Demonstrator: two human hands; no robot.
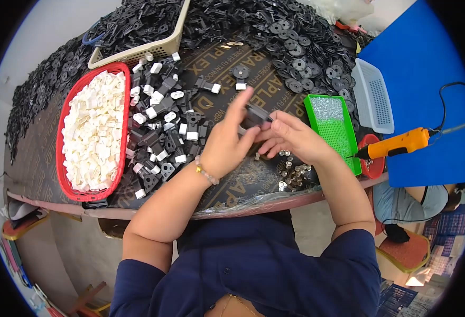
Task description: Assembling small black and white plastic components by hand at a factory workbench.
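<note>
Above the middle of the table, a dark plastic part (258, 112) is pinched at one end by the thumb and fingers of my right hand (298, 138). My left hand (224, 141) is beside it, thumb and index finger apart on either side of the part's other end; whether they touch it is hard to see. Just beyond, a round black disc piece (240, 72) with a white cap (240, 86) lies on the board. Small metal pieces (296, 171) are heaped below my right hand. Black parts with white caps (161, 124) lie scattered left of my left hand.
A red basket (125, 132) of white caps stands at left. Behind are a beige basket (137, 54) and piles of black parts (296, 45). At right are a green tray (353, 142), a red bowl (374, 171), a translucent basket (378, 98) and an orange electric screwdriver (401, 143).
</note>
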